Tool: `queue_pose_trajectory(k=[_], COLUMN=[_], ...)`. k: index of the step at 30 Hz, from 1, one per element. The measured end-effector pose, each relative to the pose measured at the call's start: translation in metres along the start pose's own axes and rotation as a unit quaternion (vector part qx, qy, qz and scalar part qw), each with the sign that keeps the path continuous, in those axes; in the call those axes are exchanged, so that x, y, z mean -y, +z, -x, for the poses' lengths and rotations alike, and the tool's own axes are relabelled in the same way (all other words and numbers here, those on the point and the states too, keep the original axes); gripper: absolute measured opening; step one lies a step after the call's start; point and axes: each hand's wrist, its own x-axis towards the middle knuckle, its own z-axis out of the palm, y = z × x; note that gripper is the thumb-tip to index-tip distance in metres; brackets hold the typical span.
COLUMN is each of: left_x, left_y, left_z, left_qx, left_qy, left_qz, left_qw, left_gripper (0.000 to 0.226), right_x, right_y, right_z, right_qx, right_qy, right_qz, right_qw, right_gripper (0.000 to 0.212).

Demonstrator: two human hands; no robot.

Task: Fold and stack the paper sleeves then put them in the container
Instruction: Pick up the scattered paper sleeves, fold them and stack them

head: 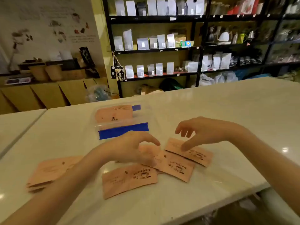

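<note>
Lower left of frame: a stack of sleeves [48,172] lies flat on the table [227,114], apart from both hands. Lower centre: one sleeve [129,180], long axis left-right, slightly tilted. Left hand [129,148] hovers above the middle sleeve [175,166], fingers [154,141] loosely curled, holding nothing visible. Right hand [201,132] is spread wide, thumb touching the right sleeve [191,151], whose long axis runs upper left to lower right. Right hand is nearer this one; judged the next pick. The clear container [123,125], blue-edged, sits just beyond, centre frame, a sleeve inside.
</note>
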Motion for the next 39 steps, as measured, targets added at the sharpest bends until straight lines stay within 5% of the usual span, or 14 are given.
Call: queue_pose_trajectory(k=[18,28,39], left_x=[0.004,0.019,0.062], left_y=[0.022,-0.009,-0.030], left_z=[-0.005,0.023,0.102], left_qx=[-0.062,-0.191,-0.325], left_qy=[0.006,0.051,-0.068], left_qz=[0.008,0.048,0.073], left_qw=[0.998,0.979,0.941], left_gripper=[0.071,0.075,0.079], right_x=[-0.027,0.002,0.095], right_y=[0.031,-0.005,0.005], right_z=[0.014,0.010,-0.041], right_qx=[-0.077,-0.214,-0.253], right_qy=[0.040,-0.075,-0.225], right_qz=[-0.067,-0.169,-0.201], right_qw=[0.994,0.959,0.919], right_gripper=[0.061,0.051,0.053])
